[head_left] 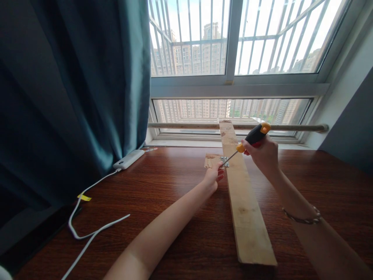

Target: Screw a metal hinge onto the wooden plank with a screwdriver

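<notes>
My right hand (264, 152) is wrapped round the black and yellow handle of a screwdriver (256, 134), whose shaft slants down to the left. Its tip reaches a small metal hinge (226, 161). The hinge spans a long wooden plank (247, 206) and a small wooden block (212, 160) on the plank's left side. My left hand (214, 177) is closed beside the hinge, with thumb and fingertips pinched at the screwdriver's tip. What those fingertips hold, if anything, is too small to tell.
The plank lies lengthwise on a dark red-brown wooden surface (175, 186), its far end near a horizontal rail (186, 126) before the window. At left are a white power strip (128, 159), a white cable (72, 221), a yellow tag (84, 198) and a blue curtain (116, 77).
</notes>
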Demonstrator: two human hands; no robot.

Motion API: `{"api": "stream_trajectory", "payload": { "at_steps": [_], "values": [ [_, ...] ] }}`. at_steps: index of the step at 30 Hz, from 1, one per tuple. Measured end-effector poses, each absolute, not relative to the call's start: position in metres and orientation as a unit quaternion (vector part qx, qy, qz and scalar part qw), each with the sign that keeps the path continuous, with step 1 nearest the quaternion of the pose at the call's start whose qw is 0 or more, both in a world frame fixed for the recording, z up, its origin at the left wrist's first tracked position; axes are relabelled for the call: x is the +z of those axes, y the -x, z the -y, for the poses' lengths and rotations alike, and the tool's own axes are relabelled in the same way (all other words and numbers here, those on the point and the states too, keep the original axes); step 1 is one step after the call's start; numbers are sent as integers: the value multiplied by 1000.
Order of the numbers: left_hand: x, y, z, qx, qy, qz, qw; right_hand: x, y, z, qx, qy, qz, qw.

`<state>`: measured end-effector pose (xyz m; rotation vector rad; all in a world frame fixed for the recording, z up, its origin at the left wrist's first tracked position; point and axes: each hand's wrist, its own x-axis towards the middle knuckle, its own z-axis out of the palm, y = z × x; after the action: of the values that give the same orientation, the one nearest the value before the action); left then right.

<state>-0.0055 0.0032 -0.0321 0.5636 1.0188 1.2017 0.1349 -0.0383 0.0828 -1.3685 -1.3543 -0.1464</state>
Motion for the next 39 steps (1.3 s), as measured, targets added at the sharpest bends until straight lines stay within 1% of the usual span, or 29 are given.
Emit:
{"api": "stream_trajectory", "payload": {
  "at_steps": [5,13,27,33,39],
  "values": [
    [-32,5,-3,534,-252,-449,671,80,-133,38,-63,582,586,560],
    [-29,6,-2,538,-243,-447,672,82,-136,40,-100,580,569,575],
    [-29,5,-2,543,-236,-450,668,82,-134,40,-113,589,539,591],
    [-30,4,-2,545,-234,-453,666,78,-135,36,-87,583,539,601],
    [-33,4,-5,542,-239,-455,665,76,-136,33,-95,586,545,592]
  ]
}}
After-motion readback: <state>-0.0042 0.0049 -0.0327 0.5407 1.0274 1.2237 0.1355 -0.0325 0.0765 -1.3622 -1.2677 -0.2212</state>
